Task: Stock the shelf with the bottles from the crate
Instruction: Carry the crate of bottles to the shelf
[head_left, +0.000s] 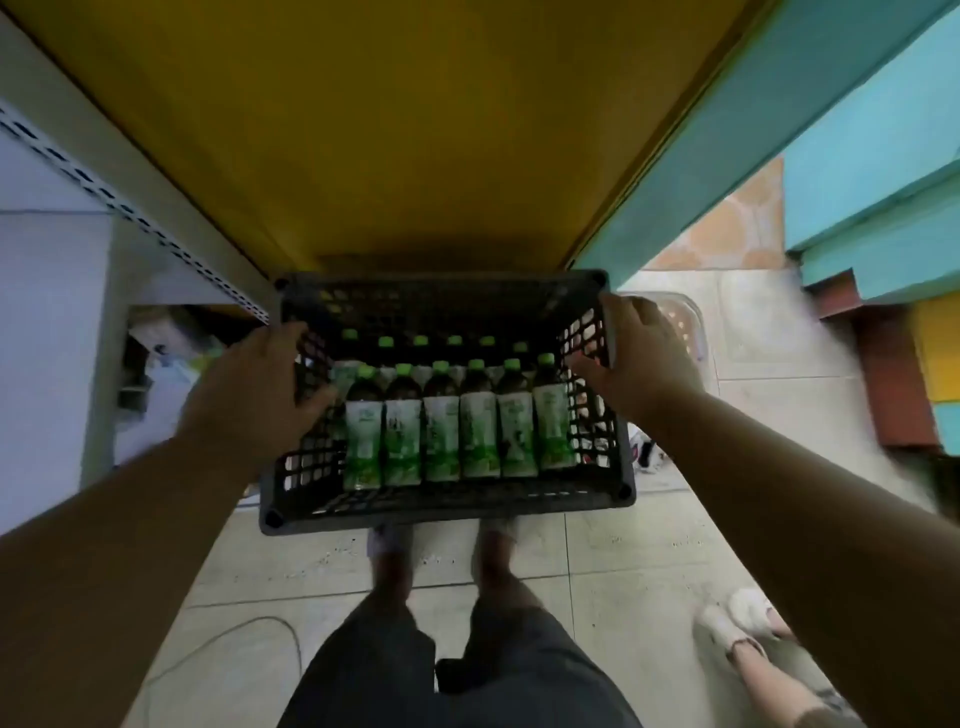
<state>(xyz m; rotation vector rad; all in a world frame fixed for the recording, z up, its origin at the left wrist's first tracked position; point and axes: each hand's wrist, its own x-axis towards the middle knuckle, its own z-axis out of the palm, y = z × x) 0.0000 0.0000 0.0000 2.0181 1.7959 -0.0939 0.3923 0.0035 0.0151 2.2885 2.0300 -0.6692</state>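
I hold the heavy, stiff crate (447, 499) of bottles (441, 436), left hand (249, 384) and right hand (639, 358) grasping its side walls at the yellow shelf (384, 130) front edge.

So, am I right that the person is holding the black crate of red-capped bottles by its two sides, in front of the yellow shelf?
Not quite: the caps are green, not red. The head view shows the left hand and right hand holding the black crate of green-capped bottles by its two sides, in front of the yellow shelf.
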